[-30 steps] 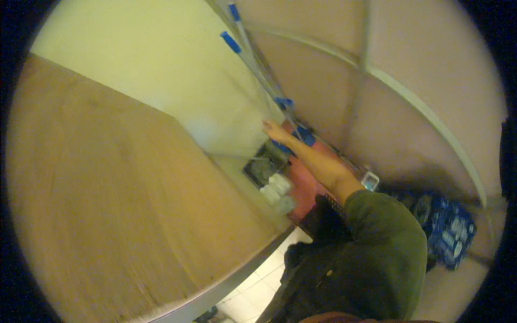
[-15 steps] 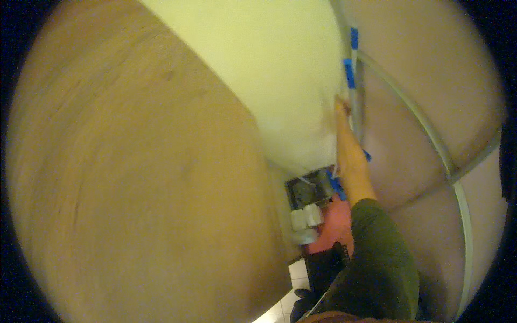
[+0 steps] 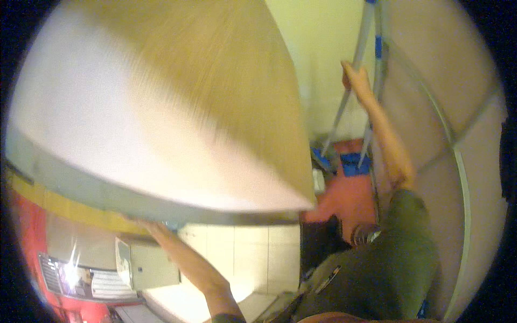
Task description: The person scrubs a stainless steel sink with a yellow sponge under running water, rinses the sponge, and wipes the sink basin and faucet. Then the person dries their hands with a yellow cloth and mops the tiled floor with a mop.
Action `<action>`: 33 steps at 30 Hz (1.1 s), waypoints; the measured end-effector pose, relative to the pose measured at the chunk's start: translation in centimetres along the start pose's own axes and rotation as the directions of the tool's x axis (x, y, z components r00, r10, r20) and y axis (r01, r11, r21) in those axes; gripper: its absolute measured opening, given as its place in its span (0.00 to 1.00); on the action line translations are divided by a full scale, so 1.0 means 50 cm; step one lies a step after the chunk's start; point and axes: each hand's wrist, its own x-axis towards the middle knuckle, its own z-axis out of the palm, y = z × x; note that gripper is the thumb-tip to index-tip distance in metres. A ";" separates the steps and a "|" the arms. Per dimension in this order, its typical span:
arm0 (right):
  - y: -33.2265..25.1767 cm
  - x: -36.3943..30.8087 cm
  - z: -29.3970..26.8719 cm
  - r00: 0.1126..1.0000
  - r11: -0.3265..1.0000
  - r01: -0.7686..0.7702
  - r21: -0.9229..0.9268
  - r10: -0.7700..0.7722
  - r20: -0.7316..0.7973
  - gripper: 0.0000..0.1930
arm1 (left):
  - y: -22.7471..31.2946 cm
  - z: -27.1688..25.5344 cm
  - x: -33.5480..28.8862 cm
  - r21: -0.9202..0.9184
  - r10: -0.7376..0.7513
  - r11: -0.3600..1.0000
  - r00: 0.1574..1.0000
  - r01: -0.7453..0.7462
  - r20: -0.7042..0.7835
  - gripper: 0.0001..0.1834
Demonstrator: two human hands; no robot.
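Up near the top right of the view, the right hand (image 3: pixel 356 75) is raised against a pale wall, its fingers (image 3: pixel 347 67) closed round a slim grey metal pole (image 3: pixel 344 102) that slants down toward the floor; a second pole (image 3: pixel 375 81) with blue tape bands runs just beside it. Lower left, the left hand (image 3: pixel 141 222) reaches under the grey edge of a large wooden board (image 3: pixel 204 97) — it looks like a desk top tipped up — and the fingers are hidden beneath that edge, so I cannot tell how far they are curled or whether they truly grip it. The board fills most of the view, blurred, lying between the two arms. Below it sit pale floor tiles (image 3: pixel 242 247), a light-coloured box (image 3: pixel 148 264), and a red patch of floor (image 3: pixel 350 194) at the poles' feet. My judgement: the step in hand is steadying the board with one hand while holding the pole with the other. A next move would call for a firm hold under the board's edge — and care that the pole does not slip along the wall.
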 end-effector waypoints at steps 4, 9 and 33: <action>-0.126 -0.116 -0.065 0.984 0.962 0.151 0.228 -0.124 -0.129 0.21 | 0.021 0.005 -0.001 -0.162 0.008 0.987 0.996 0.006 0.086 0.48; -0.320 -0.323 -0.165 0.862 0.839 0.432 0.331 -0.492 0.121 0.13 | 0.056 -0.004 -0.004 -0.269 -0.043 0.959 0.981 0.094 0.187 0.45; -0.562 -1.213 0.535 0.057 0.537 -0.589 0.604 -0.718 0.694 0.14 | 0.118 -0.441 -0.627 0.509 0.110 0.835 0.971 -0.207 0.214 0.26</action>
